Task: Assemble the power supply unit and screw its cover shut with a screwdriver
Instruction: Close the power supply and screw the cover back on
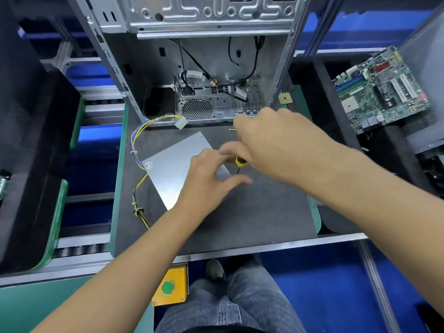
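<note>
A silver power supply unit [171, 164] lies flat on the dark grey work mat [264, 212], its metal cover facing up. A bundle of coloured wires [137, 145] runs from its left side to a white connector [181, 122]. My left hand [209, 179] rests on the unit's right part, thumb spread over the mat. My right hand [271, 145] grips a yellow-and-black screwdriver [240, 163], whose shaft points down at the unit's right edge. The tip is hidden behind my left hand. A small screw [231, 130] lies on the mat beyond my right hand.
An open metal computer case [206, 68] stands at the back of the mat with loose black cables inside. A green motherboard [382, 90] lies at the right. A yellow box with a green button [170, 287] hangs below the bench edge. Dark foam trays flank the left.
</note>
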`<state>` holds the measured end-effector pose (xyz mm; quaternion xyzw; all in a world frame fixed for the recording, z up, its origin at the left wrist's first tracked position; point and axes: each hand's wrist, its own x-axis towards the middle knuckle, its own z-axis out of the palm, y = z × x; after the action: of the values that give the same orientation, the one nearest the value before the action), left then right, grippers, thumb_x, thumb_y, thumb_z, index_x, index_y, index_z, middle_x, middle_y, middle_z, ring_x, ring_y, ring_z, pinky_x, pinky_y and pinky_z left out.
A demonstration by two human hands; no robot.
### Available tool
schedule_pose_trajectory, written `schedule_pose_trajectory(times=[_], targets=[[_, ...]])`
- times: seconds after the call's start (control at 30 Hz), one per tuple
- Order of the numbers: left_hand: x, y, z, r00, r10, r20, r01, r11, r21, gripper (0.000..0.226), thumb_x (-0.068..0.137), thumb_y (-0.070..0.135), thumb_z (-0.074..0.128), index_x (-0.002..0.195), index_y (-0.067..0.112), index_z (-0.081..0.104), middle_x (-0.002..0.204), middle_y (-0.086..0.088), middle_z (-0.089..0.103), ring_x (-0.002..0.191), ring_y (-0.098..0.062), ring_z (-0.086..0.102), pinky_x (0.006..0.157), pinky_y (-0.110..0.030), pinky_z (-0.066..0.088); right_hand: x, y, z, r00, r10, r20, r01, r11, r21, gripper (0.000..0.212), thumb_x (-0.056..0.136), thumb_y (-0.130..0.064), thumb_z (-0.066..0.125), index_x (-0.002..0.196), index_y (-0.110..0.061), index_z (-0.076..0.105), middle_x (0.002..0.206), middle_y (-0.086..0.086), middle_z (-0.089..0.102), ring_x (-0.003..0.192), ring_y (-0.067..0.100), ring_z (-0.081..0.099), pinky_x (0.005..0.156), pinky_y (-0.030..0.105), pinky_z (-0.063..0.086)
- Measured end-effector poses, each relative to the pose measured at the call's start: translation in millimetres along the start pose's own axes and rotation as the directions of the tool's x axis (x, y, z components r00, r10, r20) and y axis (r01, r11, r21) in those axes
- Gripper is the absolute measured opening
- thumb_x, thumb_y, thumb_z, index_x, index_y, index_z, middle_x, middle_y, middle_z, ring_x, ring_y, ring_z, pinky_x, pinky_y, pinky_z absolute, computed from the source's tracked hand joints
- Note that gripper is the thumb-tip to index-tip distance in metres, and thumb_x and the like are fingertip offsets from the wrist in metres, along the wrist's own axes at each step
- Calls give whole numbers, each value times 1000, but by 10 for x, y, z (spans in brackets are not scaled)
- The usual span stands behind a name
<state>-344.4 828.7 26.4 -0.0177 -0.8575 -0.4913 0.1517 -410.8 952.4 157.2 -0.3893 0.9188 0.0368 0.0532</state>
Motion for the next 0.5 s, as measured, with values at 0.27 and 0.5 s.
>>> schedule_pose_trajectory(times=[0.27, 0.5], targets=[[68, 81, -144, 995, -81, 64, 92, 978, -187, 21, 79, 19, 80, 88, 33, 69, 81, 18, 69, 81, -5, 62, 81, -19, 45, 80, 70, -250, 976, -104, 191, 97, 994, 44, 15, 100, -30, 51, 102, -16, 52, 98, 7, 48, 94, 34, 55, 78, 42, 49], [155, 219, -55, 979, -201, -39, 175, 919, -354, 19, 71, 25, 75, 77, 29, 57, 68, 13, 59, 63, -5, 50, 60, -19, 41, 15, -60, -260, 990, -117, 78, 116, 993, 12, 39, 96, -55, 42, 112, -20, 50, 95, 4, 41, 85, 30, 51, 71, 40, 44]])
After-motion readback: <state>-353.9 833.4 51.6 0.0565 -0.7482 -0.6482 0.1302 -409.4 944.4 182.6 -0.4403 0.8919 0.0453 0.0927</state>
